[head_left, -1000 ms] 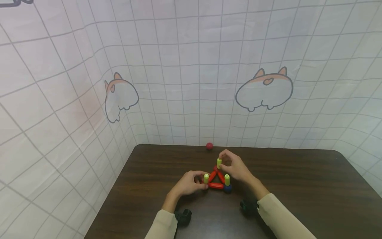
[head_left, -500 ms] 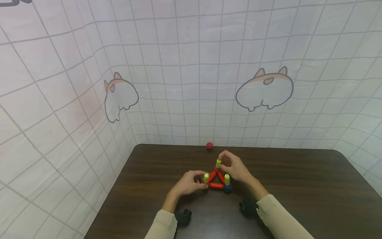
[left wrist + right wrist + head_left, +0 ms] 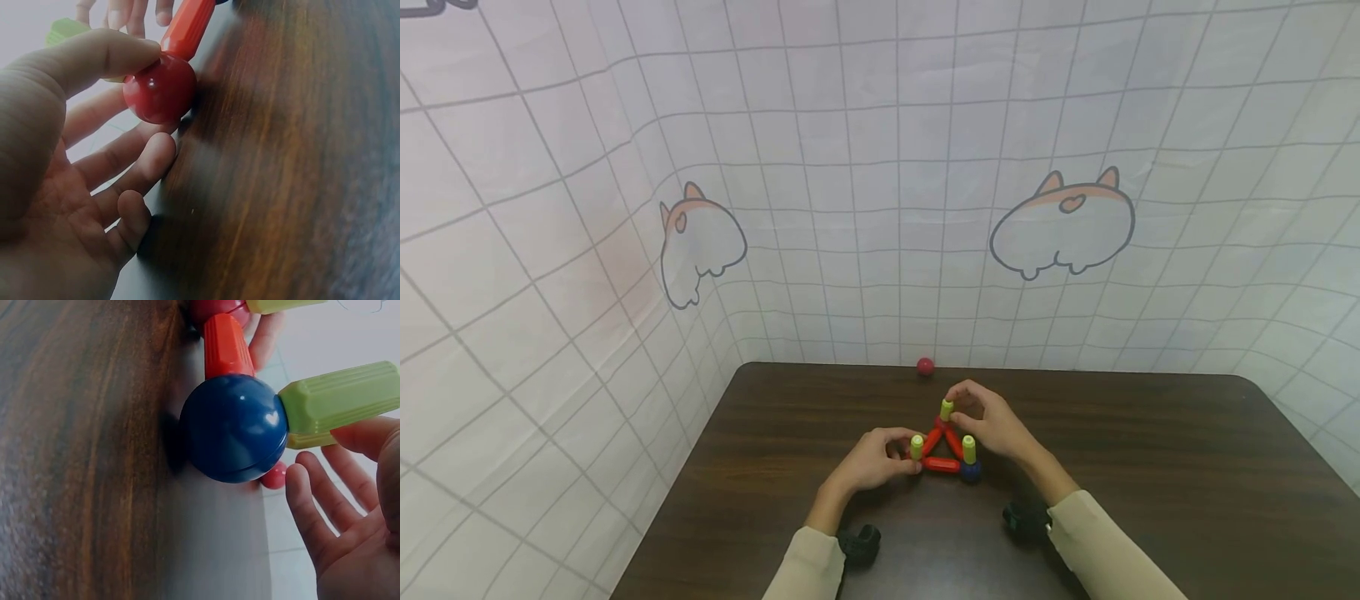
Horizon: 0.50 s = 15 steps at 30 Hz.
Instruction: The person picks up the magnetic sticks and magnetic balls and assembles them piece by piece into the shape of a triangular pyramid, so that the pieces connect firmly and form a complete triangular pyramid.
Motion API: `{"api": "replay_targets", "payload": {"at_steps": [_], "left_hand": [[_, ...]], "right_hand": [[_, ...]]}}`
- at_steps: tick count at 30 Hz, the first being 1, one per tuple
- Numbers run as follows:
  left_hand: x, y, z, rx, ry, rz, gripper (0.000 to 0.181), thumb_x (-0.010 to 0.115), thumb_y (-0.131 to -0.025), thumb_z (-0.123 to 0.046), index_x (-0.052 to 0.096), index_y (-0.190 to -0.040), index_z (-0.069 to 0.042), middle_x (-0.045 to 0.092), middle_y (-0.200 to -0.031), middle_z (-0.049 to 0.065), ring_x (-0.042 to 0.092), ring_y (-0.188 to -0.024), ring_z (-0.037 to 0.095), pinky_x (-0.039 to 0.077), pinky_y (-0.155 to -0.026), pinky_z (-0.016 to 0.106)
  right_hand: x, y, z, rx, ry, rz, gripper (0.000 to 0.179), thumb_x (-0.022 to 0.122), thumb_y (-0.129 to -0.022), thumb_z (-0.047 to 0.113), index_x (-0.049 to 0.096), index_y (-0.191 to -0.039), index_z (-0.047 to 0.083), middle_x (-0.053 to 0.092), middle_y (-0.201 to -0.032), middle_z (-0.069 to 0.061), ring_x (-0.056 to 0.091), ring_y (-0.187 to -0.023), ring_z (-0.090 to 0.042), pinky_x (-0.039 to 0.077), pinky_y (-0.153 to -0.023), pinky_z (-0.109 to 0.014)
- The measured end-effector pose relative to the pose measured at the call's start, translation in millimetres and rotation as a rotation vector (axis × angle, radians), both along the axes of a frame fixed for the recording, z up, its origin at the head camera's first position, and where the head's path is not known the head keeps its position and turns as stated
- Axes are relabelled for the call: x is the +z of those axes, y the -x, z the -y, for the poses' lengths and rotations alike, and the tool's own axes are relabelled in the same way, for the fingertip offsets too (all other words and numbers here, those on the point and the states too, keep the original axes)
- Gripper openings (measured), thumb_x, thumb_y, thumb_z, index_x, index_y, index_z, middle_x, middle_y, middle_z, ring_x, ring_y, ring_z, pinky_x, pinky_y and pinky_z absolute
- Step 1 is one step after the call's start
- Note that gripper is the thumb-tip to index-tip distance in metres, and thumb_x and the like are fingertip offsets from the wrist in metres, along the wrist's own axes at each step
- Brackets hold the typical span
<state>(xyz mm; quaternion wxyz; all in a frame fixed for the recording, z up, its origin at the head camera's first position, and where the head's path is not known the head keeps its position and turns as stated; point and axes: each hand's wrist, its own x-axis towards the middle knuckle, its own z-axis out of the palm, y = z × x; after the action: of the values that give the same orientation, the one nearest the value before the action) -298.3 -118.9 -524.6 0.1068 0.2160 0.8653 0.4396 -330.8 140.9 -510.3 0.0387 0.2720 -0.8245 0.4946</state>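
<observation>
On the table lies a triangle of red rods (image 3: 942, 465) with a ball at each corner and a yellow-green rod standing on each. My left hand (image 3: 874, 460) grips the near-left red ball (image 3: 159, 90) between thumb and fingers; its green rod (image 3: 917, 447) rises beside the fingertips. At the far corner, my right hand (image 3: 992, 422) pinches the upright green rod (image 3: 947, 410) above another red ball (image 3: 942, 422). The near-right blue ball (image 3: 234, 428) carries a green rod (image 3: 344, 397) that neither hand holds. In the right wrist view, the pinched rod is mostly hidden behind that one.
A loose red ball (image 3: 925, 367) sits at the table's far edge, by a white gridded curtain (image 3: 865, 208) with animal drawings. Dark wrist cameras (image 3: 860, 546) hang under both wrists. The brown wooden table (image 3: 1150, 467) extends to the right of the triangle.
My right hand has moved slightly down and left with the green rod, bringing it lower at the far red ball. My left hand stays on its ball.
</observation>
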Motion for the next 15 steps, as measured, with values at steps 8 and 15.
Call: {"api": "replay_targets", "payload": {"at_steps": [8,15], "left_hand": [[-1.4,0.0,-2.0,0.027,-0.002,-0.01,0.039,0.08,-0.088,-0.027,0.071,-0.125,-0.019,0.066,-0.095,-0.004,0.056,-0.069,0.008,0.046,-0.058,0.024],[-0.6,-0.1,-2.4,0.05,-0.01,-0.027,0.04,0.08,-0.088,-0.026,0.07,-0.125,-0.017,0.066,-0.098,-0.001,0.057,-0.07,0.01,0.047,-0.058,0.025]], "right_hand": [[3.7,-8.0,-12,-0.038,0.083,0.095,0.03,0.064,-0.101,0.011,0.058,-0.129,0.002,0.066,-0.119,-0.024,0.067,-0.1,-0.032,0.059,-0.078,-0.037],[7.8,-22.6,-30,-0.032,0.036,0.205,0.027,0.06,-0.105,0.02,0.061,-0.122,-0.001,0.067,-0.118,-0.026,0.069,-0.099,-0.025,0.059,-0.077,-0.041]]}}
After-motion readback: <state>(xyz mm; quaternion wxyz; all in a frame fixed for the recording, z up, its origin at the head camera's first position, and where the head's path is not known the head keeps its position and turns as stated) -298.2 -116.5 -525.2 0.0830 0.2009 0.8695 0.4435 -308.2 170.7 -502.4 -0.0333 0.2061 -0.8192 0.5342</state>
